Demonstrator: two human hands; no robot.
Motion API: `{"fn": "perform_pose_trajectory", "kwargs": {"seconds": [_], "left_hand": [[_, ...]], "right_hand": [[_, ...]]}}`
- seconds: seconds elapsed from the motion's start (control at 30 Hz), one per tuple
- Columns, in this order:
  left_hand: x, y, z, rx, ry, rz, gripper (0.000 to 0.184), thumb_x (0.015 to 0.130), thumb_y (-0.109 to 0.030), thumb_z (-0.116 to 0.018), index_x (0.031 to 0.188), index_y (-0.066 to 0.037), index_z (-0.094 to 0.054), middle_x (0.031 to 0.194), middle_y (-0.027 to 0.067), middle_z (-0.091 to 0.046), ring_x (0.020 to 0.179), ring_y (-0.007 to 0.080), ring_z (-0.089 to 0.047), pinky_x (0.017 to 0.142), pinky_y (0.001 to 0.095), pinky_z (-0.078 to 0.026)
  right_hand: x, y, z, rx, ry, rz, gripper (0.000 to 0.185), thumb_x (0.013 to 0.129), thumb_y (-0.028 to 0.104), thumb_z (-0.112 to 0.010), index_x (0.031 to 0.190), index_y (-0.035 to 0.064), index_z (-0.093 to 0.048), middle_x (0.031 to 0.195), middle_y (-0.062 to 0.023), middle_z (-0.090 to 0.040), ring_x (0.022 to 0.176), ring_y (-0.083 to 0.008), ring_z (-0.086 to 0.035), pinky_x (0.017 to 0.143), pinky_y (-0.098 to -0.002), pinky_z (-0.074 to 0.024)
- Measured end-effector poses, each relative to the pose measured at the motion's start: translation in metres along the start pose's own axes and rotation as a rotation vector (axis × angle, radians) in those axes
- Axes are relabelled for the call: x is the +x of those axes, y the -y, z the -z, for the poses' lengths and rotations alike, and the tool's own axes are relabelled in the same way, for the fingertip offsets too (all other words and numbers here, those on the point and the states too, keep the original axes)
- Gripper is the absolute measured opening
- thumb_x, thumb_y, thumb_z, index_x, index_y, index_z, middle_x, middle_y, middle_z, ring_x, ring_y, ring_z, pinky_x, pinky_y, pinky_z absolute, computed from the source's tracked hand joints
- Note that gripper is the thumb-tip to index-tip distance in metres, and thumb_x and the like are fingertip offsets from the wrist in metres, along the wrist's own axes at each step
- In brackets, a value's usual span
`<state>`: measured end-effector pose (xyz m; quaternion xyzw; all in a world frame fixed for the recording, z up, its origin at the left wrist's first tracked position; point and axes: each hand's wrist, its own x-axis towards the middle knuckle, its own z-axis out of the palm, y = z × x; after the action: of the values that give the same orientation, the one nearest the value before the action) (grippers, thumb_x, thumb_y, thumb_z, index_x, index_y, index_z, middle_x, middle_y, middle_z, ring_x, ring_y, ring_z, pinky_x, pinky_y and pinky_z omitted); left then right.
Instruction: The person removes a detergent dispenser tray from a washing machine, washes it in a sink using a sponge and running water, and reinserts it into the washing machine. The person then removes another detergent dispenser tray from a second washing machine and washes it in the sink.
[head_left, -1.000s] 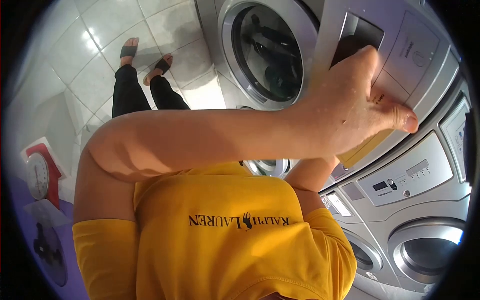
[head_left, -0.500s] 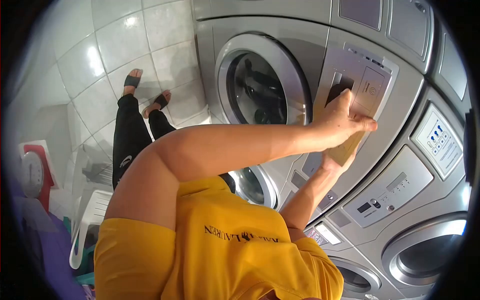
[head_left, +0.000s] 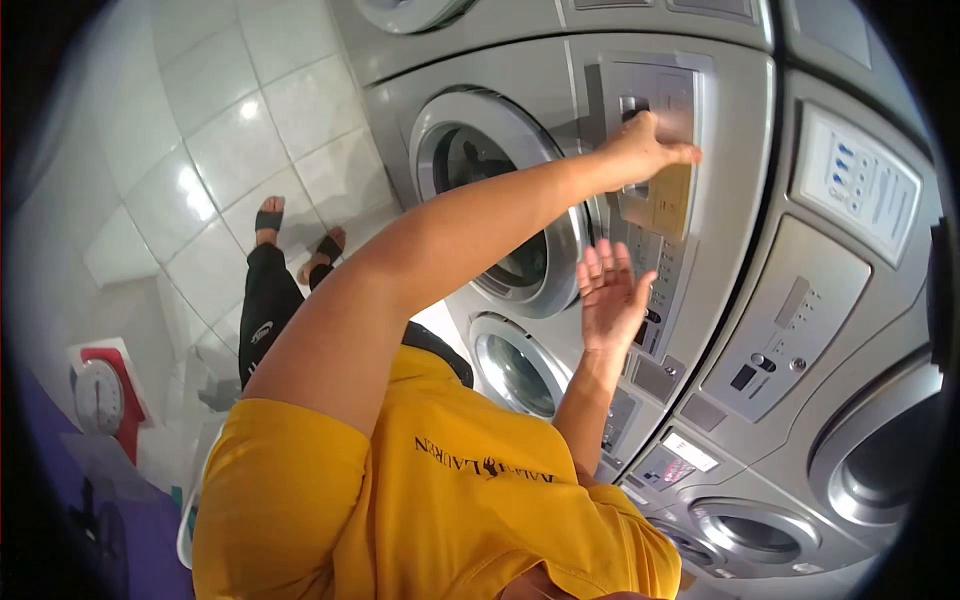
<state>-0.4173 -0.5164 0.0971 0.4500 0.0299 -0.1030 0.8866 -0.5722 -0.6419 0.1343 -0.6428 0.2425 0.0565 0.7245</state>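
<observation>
My left hand (head_left: 645,155) is at the detergent drawer front (head_left: 672,195) of a grey washing machine. Its fingers curl at the dark handle recess, partly out of sight, with the thumb resting on the front. The drawer front sits within the machine's control panel (head_left: 650,270). Below it, my right hand (head_left: 612,305) is raised, palm showing, fingers apart and nothing in it. Dark items show behind the glass of the round door (head_left: 500,200), which my left forearm partly crosses.
More grey machines (head_left: 790,320) stand at the right and below, one bearing an instruction label (head_left: 858,185). My sandalled feet (head_left: 268,215) are on the tiled floor (head_left: 230,130). A red and white dial scale (head_left: 98,395) is at the left.
The drawer front, earlier tilted and nearer to me, now lies in line with the panel. My right hand has let go of its lower edge and opened; my left hand stays on it.
</observation>
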Motion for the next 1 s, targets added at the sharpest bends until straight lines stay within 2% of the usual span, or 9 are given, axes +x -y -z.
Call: {"fn": "perform_pose_trajectory", "kwargs": {"seconds": [0.23, 0.37, 0.47, 0.57, 0.63, 0.7, 0.8, 0.87, 1.0], "left_hand": [[0.022, 0.006, -0.011, -0.024, 0.172, -0.015, 0.058, 0.075, -0.049, -0.063, 0.114, -0.006, -0.053, 0.111, 0.0057, -0.057, 0.104, 0.0177, -0.052, 0.081, 0.0339, -0.043], [0.031, 0.007, -0.011, 0.071, 0.204, -0.007, 0.061, 0.078, -0.047, -0.061, 0.115, -0.001, -0.048, 0.115, 0.0101, -0.052, 0.109, 0.0193, -0.047, 0.086, 0.0351, -0.042], [0.031, 0.014, -0.019, 0.081, 0.031, -0.013, 0.066, 0.073, -0.049, -0.066, 0.11, 0.004, -0.05, 0.102, 0.0128, -0.058, 0.085, 0.0168, -0.056, 0.07, 0.0284, -0.047], [0.023, -0.003, -0.016, 0.185, 0.23, -0.003, 0.062, 0.083, -0.049, -0.053, 0.12, -0.001, -0.041, 0.119, 0.0116, -0.046, 0.111, 0.0201, -0.043, 0.09, 0.0369, -0.039], [0.04, 0.017, -0.011, 0.157, 0.277, -0.008, 0.06, 0.083, -0.051, -0.052, 0.119, -0.003, -0.043, 0.111, 0.0083, -0.047, 0.102, 0.0178, -0.045, 0.086, 0.0357, -0.04], [0.046, 0.02, -0.013, 0.215, 0.252, 0.031, 0.064, 0.08, -0.051, -0.055, 0.121, -0.003, -0.043, 0.119, 0.0133, -0.047, 0.105, 0.0216, -0.048, 0.087, 0.0348, -0.04], [0.056, 0.027, -0.008, 0.161, 0.337, 0.071, 0.07, 0.08, -0.052, -0.055, 0.126, -0.003, -0.036, 0.127, 0.0126, -0.041, 0.118, 0.022, -0.038, 0.093, 0.0377, -0.035], [0.062, 0.038, -0.005, 0.014, 0.285, 0.023, 0.062, 0.081, -0.045, -0.058, 0.123, -0.004, -0.04, 0.123, 0.0093, -0.044, 0.109, 0.0199, -0.044, 0.089, 0.036, -0.038], [0.048, 0.019, -0.01, 0.038, 0.256, -0.016, 0.044, 0.081, -0.04, -0.061, 0.11, -0.007, -0.052, 0.1, 0.0021, -0.054, 0.086, 0.0113, -0.051, 0.081, 0.0291, -0.042]], "right_hand": [[-0.031, -0.066, 0.059, -0.297, -0.148, -0.127, 0.069, 0.086, 0.061, -0.032, 0.125, 0.0038, -0.037, 0.114, -0.0116, -0.049, 0.097, -0.0225, -0.052, 0.081, -0.0355, -0.0424], [-0.051, -0.124, 0.093, -0.312, -0.193, -0.312, 0.072, 0.085, 0.062, -0.033, 0.128, 0.0034, -0.035, 0.12, -0.0144, -0.047, 0.1, -0.0246, -0.051, 0.083, -0.0367, -0.0414], [-0.067, -0.164, 0.105, -0.376, -0.209, -0.433, 0.071, 0.085, 0.059, -0.033, 0.128, 0.0027, -0.035, 0.123, -0.0162, -0.045, 0.101, -0.0261, -0.051, 0.084, -0.0374, -0.0414], [-0.088, -0.198, 0.11, -0.573, -0.139, -0.442, 0.063, 0.087, 0.051, -0.039, 0.122, -0.0007, -0.042, 0.113, -0.0173, -0.051, 0.09, -0.0248, -0.055, 0.076, -0.0348, -0.0448], [-0.102, -0.213, 0.109, -0.597, -0.083, -0.441, 0.059, 0.088, 0.046, -0.043, 0.118, -0.0045, -0.045, 0.108, -0.0187, -0.055, 0.09, -0.0254, -0.055, 0.078, -0.0337, -0.0456], [-0.114, -0.215, 0.107, -0.62, -0.02, -0.476, 0.061, 0.087, 0.046, -0.043, 0.119, -0.0055, -0.044, 0.113, -0.0216, -0.053, 0.098, -0.0279, -0.055, 0.084, -0.0347, -0.0433], [-0.126, -0.237, 0.122, -0.656, -0.027, -0.413, 0.061, 0.086, 0.047, -0.045, 0.12, -0.0035, -0.045, 0.115, -0.0212, -0.052, 0.099, -0.0288, -0.055, 0.086, -0.0342, -0.042], [-0.133, -0.227, 0.127, -0.493, -0.12, -0.392, 0.061, 0.085, 0.05, -0.045, 0.124, 0.0031, -0.041, 0.112, -0.0117, -0.053, 0.092, -0.0212, -0.054, 0.072, -0.0324, -0.0451], [-0.137, -0.21, 0.165, -0.174, -0.397, -0.259, 0.055, 0.085, 0.048, -0.048, 0.12, 0.0049, -0.044, 0.111, -0.0089, -0.054, 0.09, -0.0191, -0.055, 0.073, -0.0314, -0.0456]]}}
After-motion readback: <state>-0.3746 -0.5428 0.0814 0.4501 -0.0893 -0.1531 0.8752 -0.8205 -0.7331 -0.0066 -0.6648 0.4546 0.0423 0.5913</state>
